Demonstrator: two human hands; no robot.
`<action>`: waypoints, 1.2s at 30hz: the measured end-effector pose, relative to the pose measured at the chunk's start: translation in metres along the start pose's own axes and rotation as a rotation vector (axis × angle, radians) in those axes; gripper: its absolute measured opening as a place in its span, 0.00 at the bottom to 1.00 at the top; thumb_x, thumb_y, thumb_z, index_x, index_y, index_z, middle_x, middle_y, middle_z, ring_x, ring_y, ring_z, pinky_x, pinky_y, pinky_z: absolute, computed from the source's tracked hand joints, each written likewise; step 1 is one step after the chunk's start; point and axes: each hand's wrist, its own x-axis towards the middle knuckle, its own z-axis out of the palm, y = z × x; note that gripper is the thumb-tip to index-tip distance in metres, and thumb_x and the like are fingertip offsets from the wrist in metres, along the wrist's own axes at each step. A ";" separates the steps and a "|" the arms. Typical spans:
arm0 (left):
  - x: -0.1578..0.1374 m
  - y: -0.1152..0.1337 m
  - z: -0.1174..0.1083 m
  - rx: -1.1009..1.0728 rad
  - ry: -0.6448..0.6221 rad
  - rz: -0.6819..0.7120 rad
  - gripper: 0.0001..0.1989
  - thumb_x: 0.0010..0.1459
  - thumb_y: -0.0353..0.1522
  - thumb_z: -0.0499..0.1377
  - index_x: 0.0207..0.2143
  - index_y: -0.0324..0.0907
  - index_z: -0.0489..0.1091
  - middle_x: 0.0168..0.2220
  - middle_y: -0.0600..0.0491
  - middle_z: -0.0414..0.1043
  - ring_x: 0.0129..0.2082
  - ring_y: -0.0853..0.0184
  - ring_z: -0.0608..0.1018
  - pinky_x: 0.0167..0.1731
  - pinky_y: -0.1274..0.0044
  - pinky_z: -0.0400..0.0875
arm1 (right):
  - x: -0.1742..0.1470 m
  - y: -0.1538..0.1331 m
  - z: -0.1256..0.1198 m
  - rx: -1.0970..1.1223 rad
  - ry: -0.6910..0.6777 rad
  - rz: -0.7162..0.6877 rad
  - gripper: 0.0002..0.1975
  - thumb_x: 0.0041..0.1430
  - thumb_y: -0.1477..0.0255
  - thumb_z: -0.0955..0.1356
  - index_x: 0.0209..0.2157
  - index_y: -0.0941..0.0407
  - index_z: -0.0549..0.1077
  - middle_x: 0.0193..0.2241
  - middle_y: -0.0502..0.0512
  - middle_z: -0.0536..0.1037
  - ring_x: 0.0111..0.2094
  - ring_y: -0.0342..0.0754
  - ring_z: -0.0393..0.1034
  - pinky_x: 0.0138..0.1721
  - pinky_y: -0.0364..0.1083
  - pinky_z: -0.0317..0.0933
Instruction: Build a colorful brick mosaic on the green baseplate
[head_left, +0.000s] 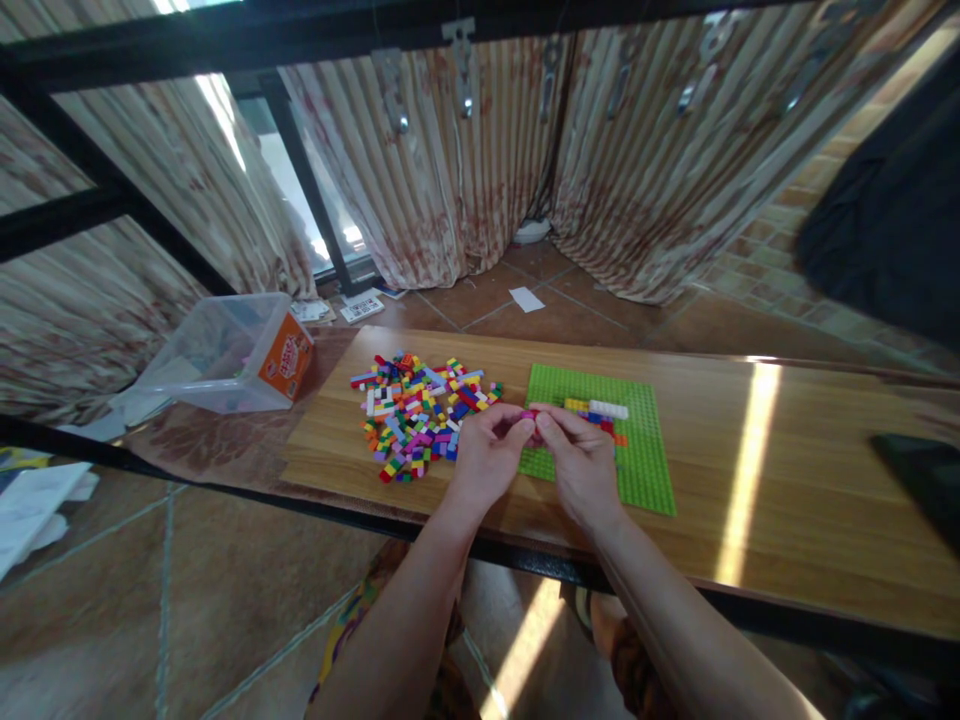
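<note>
Between the fingertips of both hands is a small magenta toy brick, mostly covered by the thumbs. My left hand pinches it from the left, my right hand from the right. They meet over the left part of a green baseplate. On that plate, partly behind my right hand, sit a white brick, a yellow brick and some blue, red and orange ones. Left of my left hand spreads a pile of loose toy bricks in many colours.
The wooden board carries the bricks and plate, with a sunlight stripe across its right side. A clear plastic box with an orange label stands at the left. A dark object lies at the right edge. Striped curtains hang behind.
</note>
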 end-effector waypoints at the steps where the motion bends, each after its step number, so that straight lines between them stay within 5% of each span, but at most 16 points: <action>1: 0.000 0.000 0.000 0.000 -0.004 -0.002 0.05 0.52 0.32 0.62 0.29 0.38 0.75 0.26 0.54 0.75 0.26 0.70 0.75 0.31 0.77 0.72 | 0.000 0.001 0.000 -0.003 0.003 0.001 0.10 0.50 0.62 0.74 0.33 0.52 0.81 0.28 0.51 0.81 0.27 0.45 0.73 0.33 0.48 0.70; 15: 0.005 -0.015 0.003 -0.042 -0.041 -0.067 0.09 0.53 0.35 0.63 0.34 0.38 0.74 0.30 0.52 0.76 0.29 0.70 0.75 0.33 0.77 0.71 | 0.006 0.003 0.001 0.096 0.086 0.126 0.15 0.44 0.59 0.76 0.31 0.55 0.80 0.27 0.52 0.80 0.26 0.43 0.69 0.27 0.44 0.66; 24: 0.003 -0.004 0.003 -0.382 -0.022 -0.309 0.11 0.48 0.35 0.68 0.27 0.37 0.72 0.24 0.56 0.71 0.24 0.76 0.72 0.33 0.79 0.70 | 0.007 0.001 -0.004 0.142 0.015 0.218 0.15 0.46 0.60 0.76 0.32 0.55 0.79 0.26 0.51 0.79 0.24 0.41 0.68 0.26 0.43 0.64; 36: 0.002 -0.003 0.002 -0.456 -0.036 -0.365 0.09 0.48 0.32 0.67 0.26 0.36 0.71 0.22 0.57 0.71 0.22 0.77 0.72 0.29 0.82 0.68 | 0.006 -0.003 -0.006 0.216 -0.044 0.302 0.09 0.50 0.63 0.75 0.31 0.54 0.80 0.24 0.49 0.78 0.24 0.41 0.68 0.26 0.41 0.64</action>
